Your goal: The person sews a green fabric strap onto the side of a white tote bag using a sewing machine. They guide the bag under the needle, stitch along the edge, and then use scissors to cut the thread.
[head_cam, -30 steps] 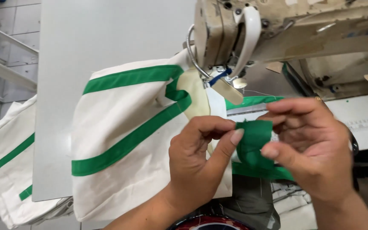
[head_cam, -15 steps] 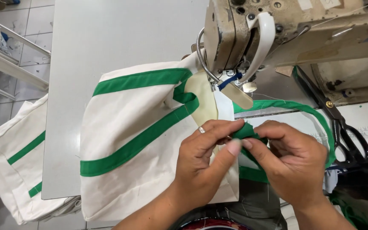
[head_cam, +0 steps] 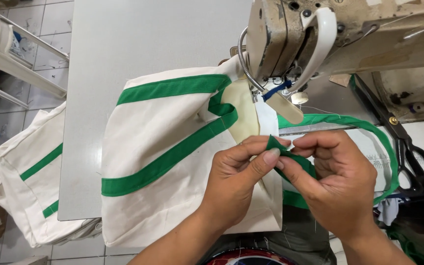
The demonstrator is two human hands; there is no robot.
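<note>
Your left hand (head_cam: 239,179) and right hand (head_cam: 337,179) meet just in front of the sewing machine (head_cam: 320,39), both pinching the end of the green strap (head_cam: 295,159). Each grip is narrow and closed on that strap: thumb and forefinger press a fold into its tip. From there the strap loops out to your right and back under your right hand. It lies over the cream cloth bag (head_cam: 163,162), which is spread on the grey bench (head_cam: 138,44) with its green bands showing. The strap looks soft, light and limp, so it should hold a crease only while pinched. Take it close to the fold, near the end. Black scissors (head_cam: 408,147) rest on your right.
</note>
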